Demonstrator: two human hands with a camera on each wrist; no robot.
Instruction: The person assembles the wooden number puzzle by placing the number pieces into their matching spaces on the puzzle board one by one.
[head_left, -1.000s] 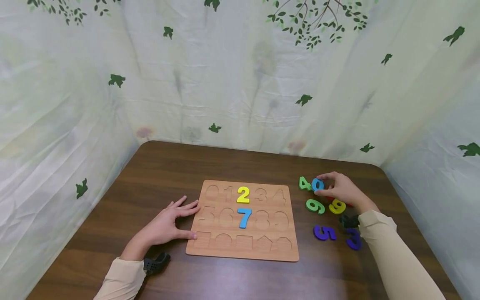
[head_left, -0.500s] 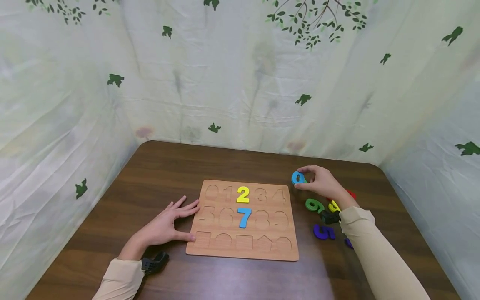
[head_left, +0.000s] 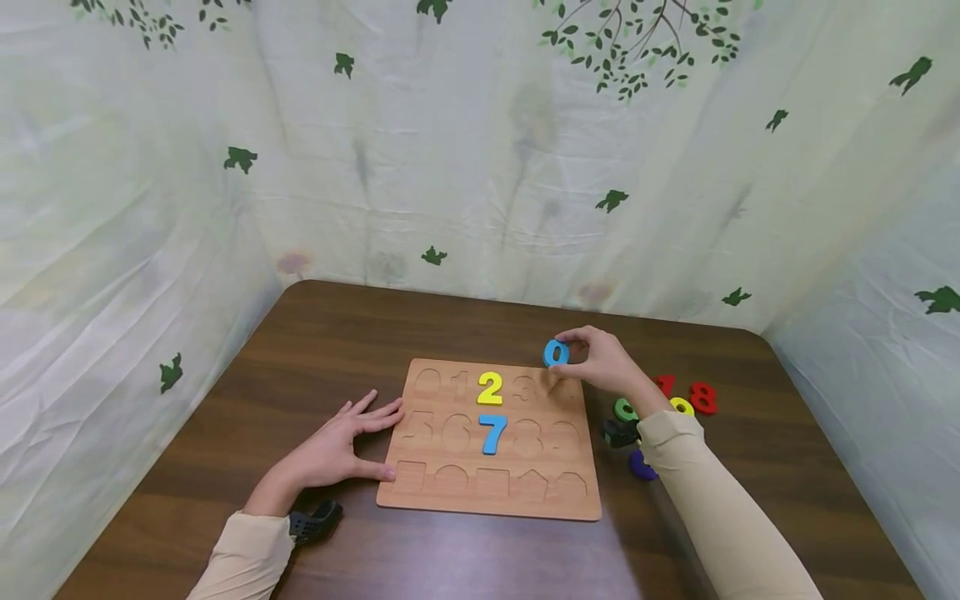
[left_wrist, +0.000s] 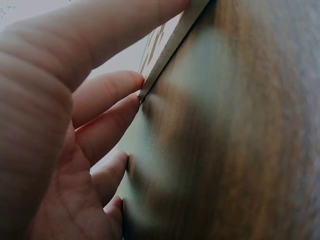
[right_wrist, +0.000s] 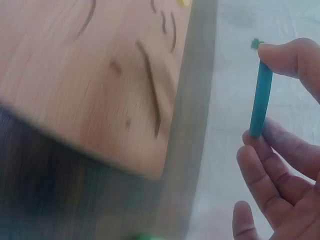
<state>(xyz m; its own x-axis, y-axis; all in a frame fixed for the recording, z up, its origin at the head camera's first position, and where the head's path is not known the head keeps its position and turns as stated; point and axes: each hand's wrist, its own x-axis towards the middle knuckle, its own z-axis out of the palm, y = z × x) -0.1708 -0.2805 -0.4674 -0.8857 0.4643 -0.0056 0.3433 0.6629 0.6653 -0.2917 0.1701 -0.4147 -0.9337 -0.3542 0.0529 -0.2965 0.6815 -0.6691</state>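
Note:
My right hand [head_left: 603, 364] pinches a blue number 0 [head_left: 547, 354] between thumb and fingertips, above the far right corner of a wooden number puzzle board [head_left: 487, 507]. In the right wrist view the 0 [right_wrist: 261, 100] is seen edge-on, apart from the board. My left hand [head_left: 336, 447] lies at the board's left edge with fingers spread; thumb and fingertips touch that edge, also seen in the left wrist view. On the board sit a yellow 2 [head_left: 491, 389] in the top row and a blue 7 [head_left: 492, 435] below it. Other outlined recesses hold no pieces.
Right of the board lie a red 1 [head_left: 664, 385], a red 8 [head_left: 703, 398], a yellow 9 [head_left: 681, 401], a green number [head_left: 622, 408] and a purple 5 [head_left: 642, 467]. The right forearm partly covers these. A printed curtain [head_left: 480, 167] hangs behind the table [head_left: 345, 333].
My right hand has carried the blue 0 leftward from the loose numbers to above the board's far right corner. The left hand stays at the board's edge.

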